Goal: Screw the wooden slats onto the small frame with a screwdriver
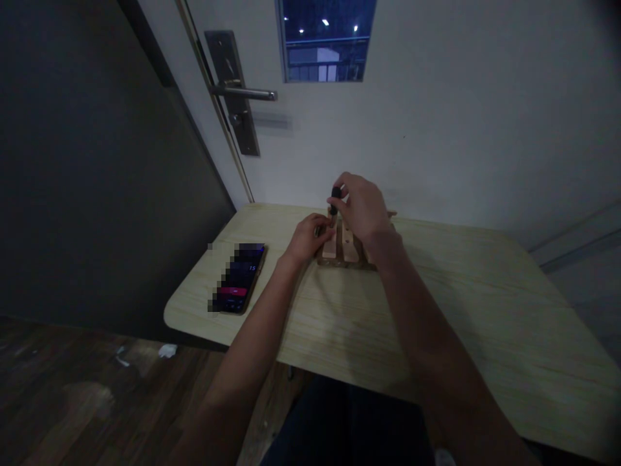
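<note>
On the far side of the tabletop (451, 310), close to a white door (436, 116), I watch both hands at work around a wooden block (334, 263). My right hand (361, 204) is closed around a black-handled tool (335, 199), thumb and fingers gripping its handle, and I see it stand nearly upright with its lower end toward the leftmost pale strip (330, 249) of the block. My left hand (308, 237) sits just beside, fingertips at that strip near the tool's lower end; I cannot tell whether they pinch anything there. The right wrist covers part of the block, though I make out a second pale strip (350, 251) with small dark holes. Well to the left I have a phone (237, 281) lying screen up, partly pixelated, near the tabletop's left edge. Beyond it I see a metal door handle (250, 94).
</note>
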The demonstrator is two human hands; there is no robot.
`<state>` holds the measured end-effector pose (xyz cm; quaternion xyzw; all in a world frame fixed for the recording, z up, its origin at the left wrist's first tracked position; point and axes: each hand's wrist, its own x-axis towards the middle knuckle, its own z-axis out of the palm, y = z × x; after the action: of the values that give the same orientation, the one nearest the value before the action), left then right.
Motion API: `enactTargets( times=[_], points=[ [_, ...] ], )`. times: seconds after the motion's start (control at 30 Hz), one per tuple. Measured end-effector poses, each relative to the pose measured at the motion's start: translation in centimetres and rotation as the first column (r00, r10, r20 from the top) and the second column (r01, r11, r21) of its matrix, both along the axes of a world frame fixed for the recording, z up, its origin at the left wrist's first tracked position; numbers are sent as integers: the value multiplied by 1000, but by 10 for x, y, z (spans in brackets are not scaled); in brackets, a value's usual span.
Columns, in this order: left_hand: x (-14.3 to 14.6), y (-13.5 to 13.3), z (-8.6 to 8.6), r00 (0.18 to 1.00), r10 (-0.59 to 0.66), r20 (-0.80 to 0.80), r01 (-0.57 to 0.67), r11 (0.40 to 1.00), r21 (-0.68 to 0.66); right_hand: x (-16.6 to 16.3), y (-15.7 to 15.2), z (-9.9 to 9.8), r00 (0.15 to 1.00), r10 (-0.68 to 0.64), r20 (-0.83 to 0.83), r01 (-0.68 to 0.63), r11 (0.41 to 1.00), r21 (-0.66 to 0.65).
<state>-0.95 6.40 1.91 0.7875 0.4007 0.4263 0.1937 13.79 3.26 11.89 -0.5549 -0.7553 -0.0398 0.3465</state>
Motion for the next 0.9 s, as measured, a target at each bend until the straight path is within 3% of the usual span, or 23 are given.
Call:
enactTargets(
  times=[0.2, 0.43, 0.53, 0.7, 0.9],
  points=[
    [0, 0, 0, 1000, -1, -15, 1, 1000, -4, -1, -3, 2, 999, 18, 43, -16, 999, -34],
    [0, 0, 0, 1000, 12, -14, -12, 1000, 2, -4, -7, 10, 977, -20, 213, 44, 993, -105],
    [0, 0, 1, 1000, 14, -16, -14, 1000, 0, -6, -10, 12, 983, -13, 182, 34, 993, -112],
    [0, 0, 0, 1000, 12, -10, -12, 1000, 4, -4, -7, 6, 995, 5, 99, -4, 1000, -15],
    [1, -1, 0, 1000, 0, 0, 0, 1000, 10, -2, -1, -2, 997, -62, 36, 62, 998, 3]
  ],
)
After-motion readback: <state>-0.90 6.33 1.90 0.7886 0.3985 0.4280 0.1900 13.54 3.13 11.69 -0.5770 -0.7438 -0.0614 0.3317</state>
